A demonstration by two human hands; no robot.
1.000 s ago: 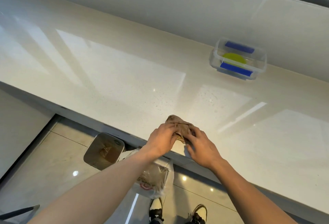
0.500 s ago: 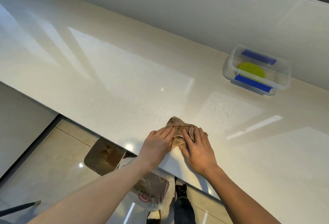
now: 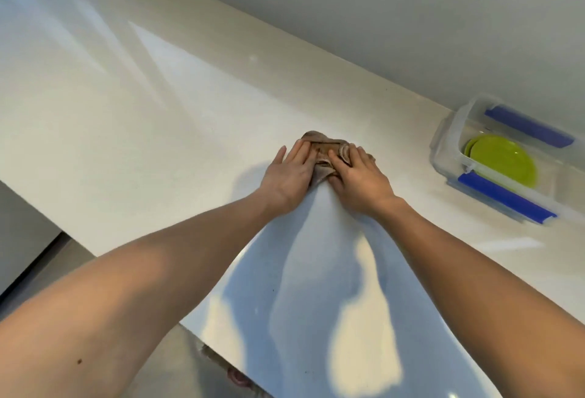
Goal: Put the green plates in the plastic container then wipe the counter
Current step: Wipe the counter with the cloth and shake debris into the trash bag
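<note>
Both hands, left hand (image 3: pixel 292 173) and right hand (image 3: pixel 359 173), press flat, uncurled, on a brown cloth (image 3: pixel 326 152) mid-surface (image 3: pixel 158 132), the unwiped stretch toward the back edge.

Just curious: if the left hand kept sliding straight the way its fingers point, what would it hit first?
Likely nothing on the counter: the left hand on the crumpled brown cloth points over bare white countertop toward the grey back wall.

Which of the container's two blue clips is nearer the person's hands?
The lower blue clip, on the plastic container's near long side, toward the counter's front edge. The other blue clip runs along the far side, by the wall.
</note>
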